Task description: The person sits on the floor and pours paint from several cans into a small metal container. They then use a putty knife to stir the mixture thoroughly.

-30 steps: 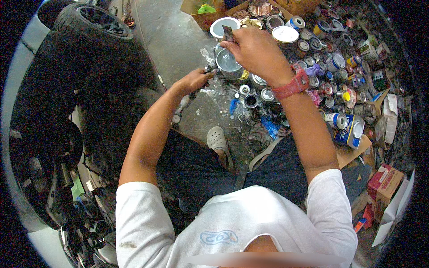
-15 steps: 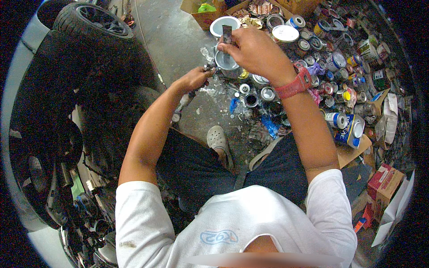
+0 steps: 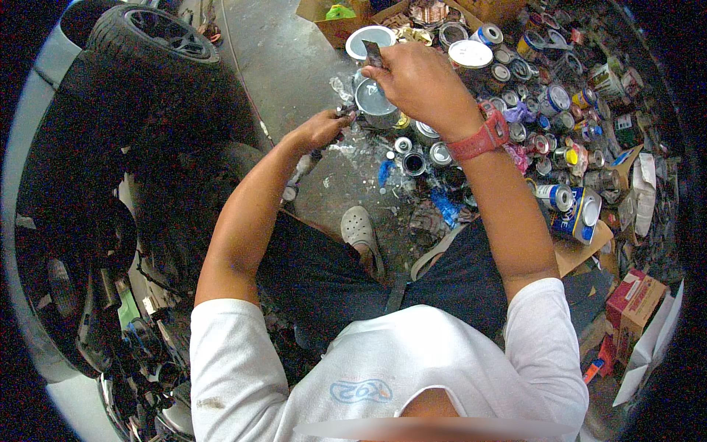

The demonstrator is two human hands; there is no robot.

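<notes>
My right hand (image 3: 421, 85), with a red wristwatch (image 3: 479, 135), pinches a dark flat strip (image 3: 373, 53). The strip tilts up out of the fingers, over the near side of a round translucent container (image 3: 375, 99). Pale, whitish contents show inside that container. To its left, my left hand (image 3: 322, 130) is closed around something dark and metallic, mostly hidden by the fingers. Beneath the left wrist a slim greyish part (image 3: 302, 168) shows, and I cannot tell whether it belongs to the held thing. Just beyond the container stands a white round tub (image 3: 370, 41).
Many paint cans (image 3: 554, 99) crowd the floor on the right, with a white-lidded tub (image 3: 470, 54) among them. An open dark-filled can (image 3: 414, 164) stands nearer my feet. A car wheel (image 3: 155, 33) is at far left, a hose (image 3: 241, 81) beside it. Cardboard boxes (image 3: 335, 29) stand at the back.
My right hand has drawn slightly up and left of its place over the container. The strip now tilts more and no longer reaches down into the container. My left hand has barely moved.
</notes>
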